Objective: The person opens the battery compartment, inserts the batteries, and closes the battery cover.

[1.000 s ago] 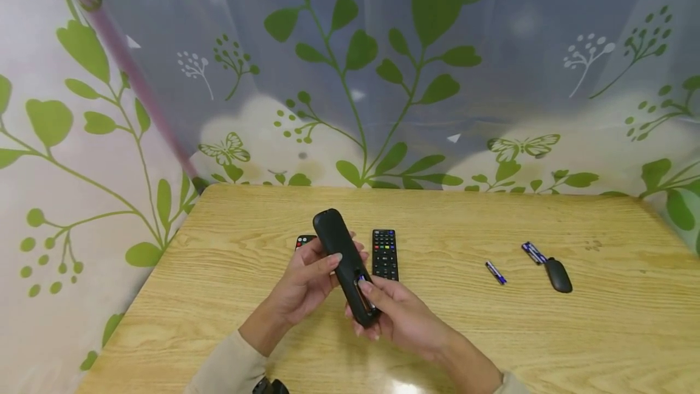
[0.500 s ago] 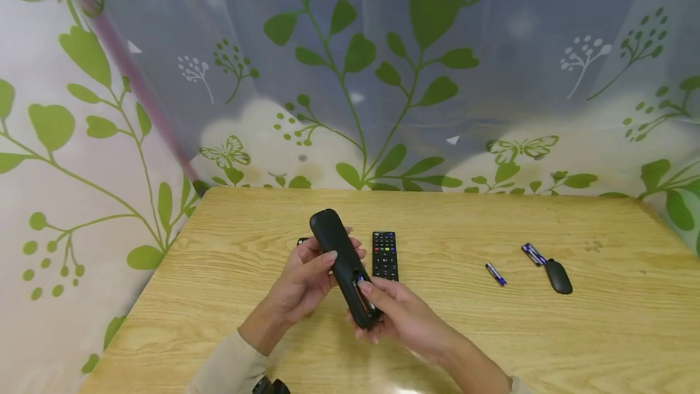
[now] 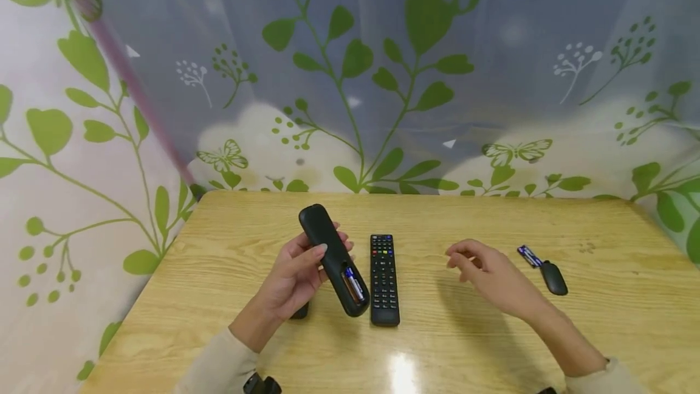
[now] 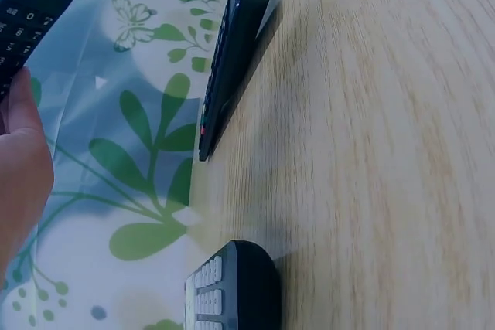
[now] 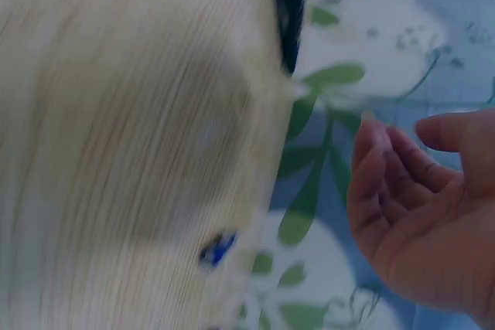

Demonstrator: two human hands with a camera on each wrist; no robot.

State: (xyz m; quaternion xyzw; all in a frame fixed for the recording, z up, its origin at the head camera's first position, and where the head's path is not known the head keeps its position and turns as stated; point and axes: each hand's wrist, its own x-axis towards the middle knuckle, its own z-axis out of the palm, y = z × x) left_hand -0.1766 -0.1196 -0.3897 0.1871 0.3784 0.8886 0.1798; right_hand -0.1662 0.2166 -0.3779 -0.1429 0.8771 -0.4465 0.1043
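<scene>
As the left grip (image 3: pixel 295 275) holds one of three remotes (image 3: pixel 336 261) (image 3: pixel 385 287) (image 4: pixel 241 291), the right grip (image 3: pixel 494 279) hangs loose, thumb apart.

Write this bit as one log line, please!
left hand: holds black remote control | battery compartment: uncovered, one battery visible | right hand: holds nothing, above table

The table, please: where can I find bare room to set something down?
Bare table shows on the left, between its edge and the left sleeve; at the back, between the curtain and the lying remote; and right of the small black piece. The middle is crowded: the held remote, the lying one and a partly hidden third remote.
</scene>
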